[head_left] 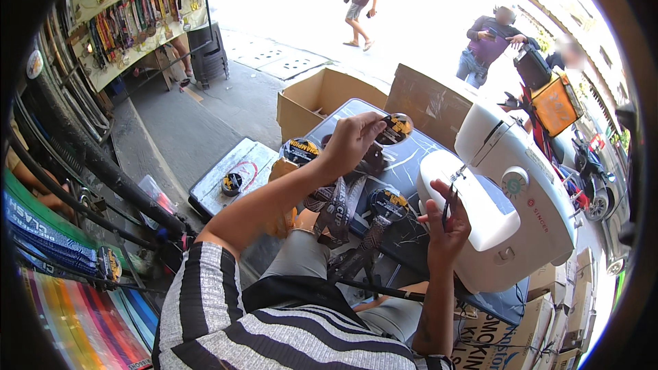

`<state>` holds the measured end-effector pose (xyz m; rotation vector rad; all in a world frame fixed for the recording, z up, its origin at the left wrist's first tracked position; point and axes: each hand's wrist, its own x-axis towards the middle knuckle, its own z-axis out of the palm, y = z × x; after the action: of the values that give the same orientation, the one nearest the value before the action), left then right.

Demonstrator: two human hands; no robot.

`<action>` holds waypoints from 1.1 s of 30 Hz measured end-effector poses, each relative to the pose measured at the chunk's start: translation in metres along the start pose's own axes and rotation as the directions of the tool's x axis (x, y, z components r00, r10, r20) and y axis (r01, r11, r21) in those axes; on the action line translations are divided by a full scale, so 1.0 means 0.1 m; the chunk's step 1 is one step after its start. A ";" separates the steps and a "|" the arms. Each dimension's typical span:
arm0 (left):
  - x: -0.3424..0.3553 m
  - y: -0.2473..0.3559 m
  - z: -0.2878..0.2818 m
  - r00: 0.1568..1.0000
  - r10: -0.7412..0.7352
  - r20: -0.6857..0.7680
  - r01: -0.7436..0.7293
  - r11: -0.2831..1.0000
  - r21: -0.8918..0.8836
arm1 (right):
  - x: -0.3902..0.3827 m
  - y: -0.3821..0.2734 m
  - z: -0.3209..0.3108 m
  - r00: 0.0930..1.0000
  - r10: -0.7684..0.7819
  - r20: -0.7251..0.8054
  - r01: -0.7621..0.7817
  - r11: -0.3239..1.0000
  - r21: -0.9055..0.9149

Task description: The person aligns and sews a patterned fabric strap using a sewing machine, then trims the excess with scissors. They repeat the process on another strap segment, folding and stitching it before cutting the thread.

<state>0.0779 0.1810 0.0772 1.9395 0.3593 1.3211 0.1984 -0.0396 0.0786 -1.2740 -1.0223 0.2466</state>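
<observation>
My left hand (353, 140) is raised over the table and grips a round black and gold medal (395, 129) by its edge. Its dark printed ribbon (337, 212) hangs down toward my lap. Two more medals (388, 203) of the same kind lie on the dark table, one (300, 151) further left. My right hand (447, 223) is closed on small black scissors (448, 204), right beside the white sewing machine (517, 199).
An open cardboard box (322, 96) stands behind the table (411, 157). A metal case (233, 175) with a small round tin sits at left. Ribbons and medals hang on a board (130, 17) at far left. People stand and walk on the street behind; stacked boxes (555, 308) at right.
</observation>
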 end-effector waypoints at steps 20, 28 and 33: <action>-0.50 -0.43 0.07 0.888 -0.432 0.157 0.444 0.721 -0.532 | 0.85 0.87 0.70 0.965 0.125 0.233 -0.180 0.956 0.232; -0.51 -0.39 -0.08 0.934 -0.282 0.218 0.345 0.869 -0.354 | 0.99 0.77 0.75 0.951 0.161 0.264 -0.248 0.907 0.341; -0.52 -0.35 -0.18 0.907 -0.329 0.262 0.387 0.897 -0.215 | 1.00 0.78 0.76 0.952 0.154 0.264 -0.245 0.900 0.361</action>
<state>0.0457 0.1816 0.0204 1.6745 0.3900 0.8560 0.2269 0.1041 0.0556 -0.9963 -0.9740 0.7380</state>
